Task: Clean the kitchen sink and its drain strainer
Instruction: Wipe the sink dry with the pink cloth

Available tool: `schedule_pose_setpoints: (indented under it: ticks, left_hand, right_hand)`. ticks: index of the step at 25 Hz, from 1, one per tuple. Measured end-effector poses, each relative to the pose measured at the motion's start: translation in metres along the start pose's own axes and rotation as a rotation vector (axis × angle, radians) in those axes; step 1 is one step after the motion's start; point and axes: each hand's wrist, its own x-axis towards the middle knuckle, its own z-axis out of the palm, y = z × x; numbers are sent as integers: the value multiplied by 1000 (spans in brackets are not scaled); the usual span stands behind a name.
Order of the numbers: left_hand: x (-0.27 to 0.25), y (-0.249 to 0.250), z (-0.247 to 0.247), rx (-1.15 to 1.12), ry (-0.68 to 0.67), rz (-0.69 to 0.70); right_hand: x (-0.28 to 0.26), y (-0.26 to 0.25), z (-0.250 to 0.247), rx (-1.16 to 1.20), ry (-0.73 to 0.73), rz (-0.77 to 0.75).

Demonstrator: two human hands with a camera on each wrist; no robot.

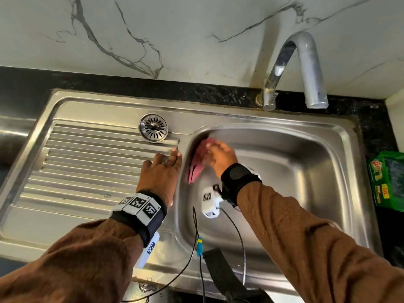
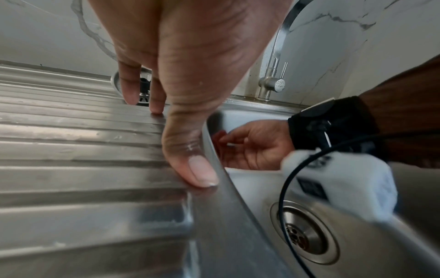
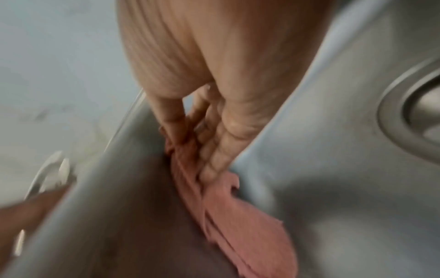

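The steel sink (image 1: 295,171) is set into a dark desk (image 1: 131,84), with a deep bowl on the right and a ribbed draining board (image 1: 87,160) on the left. The drain strainer (image 1: 153,127) is out of the bowl. It sits at the back of the draining board, just past the left hand. The open drain hole (image 2: 304,233) shows at the bottom of the bowl in the left wrist view.

The right hand (image 1: 222,157) is down inside the bowl, at its back left corner. It presses a pink cloth (image 1: 197,162) against the bowl's left wall. In the right wrist view the fingers (image 3: 214,150) lie along the cloth and bunch it up against the steel. The picture is blurry there.

The left hand (image 1: 160,171) rests flat on the draining board, right at the edge of the bowl. Its fingers are straight and spread, and it holds nothing. The thumb (image 2: 190,161) touches the rim.

A curved tap (image 1: 301,66) stands behind the bowl. A green pack (image 1: 385,180) lies on the desk to the right.
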Motion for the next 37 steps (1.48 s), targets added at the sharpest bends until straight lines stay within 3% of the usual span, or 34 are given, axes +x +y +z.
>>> schedule_pose_setpoints:
  ticks: [1, 3, 7, 10, 12, 15, 17, 20, 23, 26, 28, 32, 35, 37]
  left_hand:
    - [0, 0, 0, -8, -1, -1]
    - [1, 1, 1, -20, 2, -7]
    - [2, 2, 1, -29, 8, -4]
    - [4, 2, 3, -20, 10, -5]
    - [5, 1, 3, -22, 16, -7]
    - [4, 0, 2, -40, 2, -9]
    - [4, 0, 2, -37, -3, -8]
    - [4, -1, 2, -44, -3, -10]
    - [2, 0, 1, -64, 2, -12]
    - [-1, -1, -4, -93, -17, -7]
    - [-2, 0, -7, -97, -39, -15]
    - [-2, 6, -12, -92, -33, -34]
    - [-4, 8, -13, -137, -33, -30]
    - [-5, 7, -10, -151, 8, -30]
  right_hand:
    - [6, -5, 1, 135, 81, -68]
    - [9, 2, 9, 153, 116, -153]
    - [-16, 39, 16, -89, -129, -166]
    - [-21, 38, 7, -103, -220, -179]
    - [-23, 29, 5, 7, -212, -147]
    - [-24, 21, 5, 179, -208, 82]
    - [-24, 23, 7, 183, -187, 124]
    - [-21, 35, 17, 62, -131, 32]
    - [-15, 41, 28, -150, -71, 38]
    - [-36, 48, 38, -412, -201, 79]
    - [-63, 50, 39, -441, -373, 151]
    - [-102, 52, 13, -646, -606, 482]
    - [-118, 52, -7, -779, -630, 582]
    - [-132, 47, -17, -829, -510, 537]
